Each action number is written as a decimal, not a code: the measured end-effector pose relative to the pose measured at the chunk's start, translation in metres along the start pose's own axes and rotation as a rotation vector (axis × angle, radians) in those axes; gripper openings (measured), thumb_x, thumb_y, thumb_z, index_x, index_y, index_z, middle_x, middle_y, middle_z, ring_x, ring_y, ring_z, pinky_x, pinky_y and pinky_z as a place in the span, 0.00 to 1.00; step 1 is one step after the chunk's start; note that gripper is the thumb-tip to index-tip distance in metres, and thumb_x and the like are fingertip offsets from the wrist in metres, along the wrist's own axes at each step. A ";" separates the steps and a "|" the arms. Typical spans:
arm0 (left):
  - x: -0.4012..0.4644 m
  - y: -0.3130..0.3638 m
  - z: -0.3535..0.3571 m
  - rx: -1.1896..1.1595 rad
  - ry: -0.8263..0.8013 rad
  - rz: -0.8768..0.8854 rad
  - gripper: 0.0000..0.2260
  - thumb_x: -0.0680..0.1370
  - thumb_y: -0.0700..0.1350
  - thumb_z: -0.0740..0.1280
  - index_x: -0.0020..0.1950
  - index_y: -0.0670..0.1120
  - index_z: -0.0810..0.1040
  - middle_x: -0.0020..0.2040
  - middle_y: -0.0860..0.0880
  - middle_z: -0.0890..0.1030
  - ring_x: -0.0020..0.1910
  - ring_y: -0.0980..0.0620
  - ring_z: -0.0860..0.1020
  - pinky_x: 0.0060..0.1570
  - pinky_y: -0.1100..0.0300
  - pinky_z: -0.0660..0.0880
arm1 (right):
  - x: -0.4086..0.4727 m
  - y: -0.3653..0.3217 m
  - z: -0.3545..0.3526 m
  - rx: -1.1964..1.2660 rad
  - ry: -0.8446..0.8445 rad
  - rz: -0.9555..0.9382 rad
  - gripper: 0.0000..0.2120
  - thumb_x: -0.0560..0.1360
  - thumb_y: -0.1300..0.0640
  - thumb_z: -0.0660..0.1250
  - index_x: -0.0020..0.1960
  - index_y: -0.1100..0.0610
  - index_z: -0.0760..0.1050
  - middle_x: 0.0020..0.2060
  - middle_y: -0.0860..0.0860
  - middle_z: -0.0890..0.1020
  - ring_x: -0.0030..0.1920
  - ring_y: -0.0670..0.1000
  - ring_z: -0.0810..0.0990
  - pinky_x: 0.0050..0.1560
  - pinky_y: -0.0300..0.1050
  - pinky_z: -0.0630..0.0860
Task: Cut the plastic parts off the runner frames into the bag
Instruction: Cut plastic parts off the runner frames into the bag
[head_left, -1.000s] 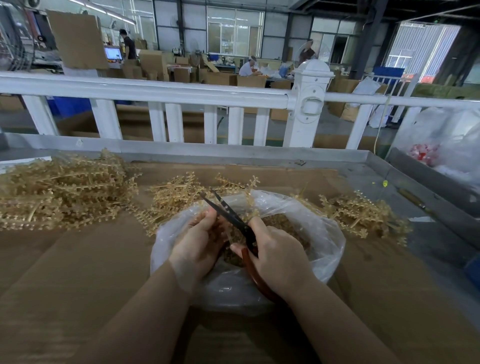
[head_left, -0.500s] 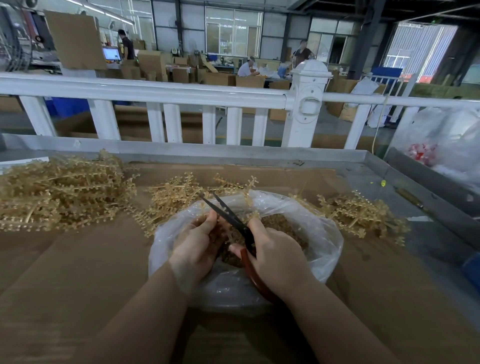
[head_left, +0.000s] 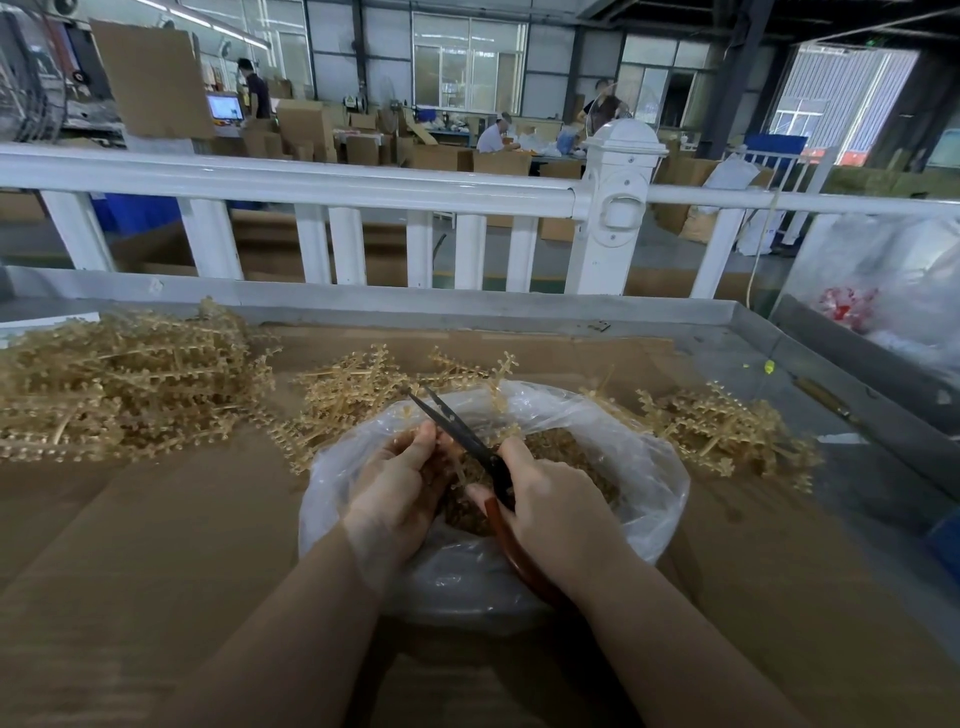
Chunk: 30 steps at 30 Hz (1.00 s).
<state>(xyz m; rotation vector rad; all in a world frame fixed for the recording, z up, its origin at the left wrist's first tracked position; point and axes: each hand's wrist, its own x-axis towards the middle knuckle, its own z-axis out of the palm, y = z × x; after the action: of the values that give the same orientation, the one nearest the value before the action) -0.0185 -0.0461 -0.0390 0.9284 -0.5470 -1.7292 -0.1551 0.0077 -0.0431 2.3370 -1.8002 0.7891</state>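
Observation:
A clear plastic bag (head_left: 644, 499) lies open on the cardboard in front of me, holding a heap of small tan cut parts (head_left: 561, 447). My left hand (head_left: 400, 483) holds a tan runner piece (head_left: 457, 470) over the bag's mouth. My right hand (head_left: 550, 499) grips scissors (head_left: 457, 426) with red-brown handles and dark blades. The blades are slightly parted and point up-left, beside my left fingertips. A pile of uncut runner frames (head_left: 119, 379) lies at the left, a smaller one (head_left: 363, 389) behind the bag, another (head_left: 727, 426) at the right.
Brown cardboard (head_left: 156, 545) covers a metal-rimmed table (head_left: 675, 312). A white railing (head_left: 322, 187) runs behind it. At the far right stands a large clear bag (head_left: 883, 291) with red items. People work among cardboard boxes in the hall beyond.
Both hands stay over the bag with barely any movement. The scissor blades have closed slightly.

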 end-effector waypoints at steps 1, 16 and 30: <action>0.000 0.000 0.001 0.001 0.005 0.002 0.05 0.80 0.40 0.63 0.49 0.40 0.76 0.42 0.43 0.80 0.41 0.48 0.80 0.38 0.56 0.81 | 0.000 0.000 0.000 0.000 -0.001 0.000 0.15 0.79 0.43 0.56 0.57 0.53 0.65 0.36 0.49 0.78 0.37 0.49 0.78 0.38 0.40 0.72; -0.013 -0.004 0.006 0.167 0.053 0.113 0.05 0.80 0.42 0.62 0.49 0.43 0.77 0.42 0.44 0.82 0.38 0.50 0.82 0.26 0.60 0.77 | -0.002 0.003 0.001 0.063 0.029 0.033 0.19 0.76 0.38 0.59 0.58 0.51 0.67 0.40 0.47 0.78 0.41 0.46 0.76 0.44 0.41 0.75; -0.018 -0.002 0.007 0.101 -0.018 0.080 0.05 0.80 0.40 0.62 0.48 0.41 0.76 0.35 0.44 0.83 0.31 0.51 0.83 0.26 0.60 0.77 | 0.002 0.002 -0.003 0.033 0.014 0.020 0.13 0.79 0.44 0.59 0.54 0.53 0.68 0.33 0.46 0.77 0.35 0.48 0.78 0.36 0.39 0.72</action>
<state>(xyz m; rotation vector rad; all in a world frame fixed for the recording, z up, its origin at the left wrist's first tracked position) -0.0223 -0.0291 -0.0304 0.9497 -0.6801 -1.6522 -0.1576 0.0066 -0.0398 2.3302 -1.8218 0.8424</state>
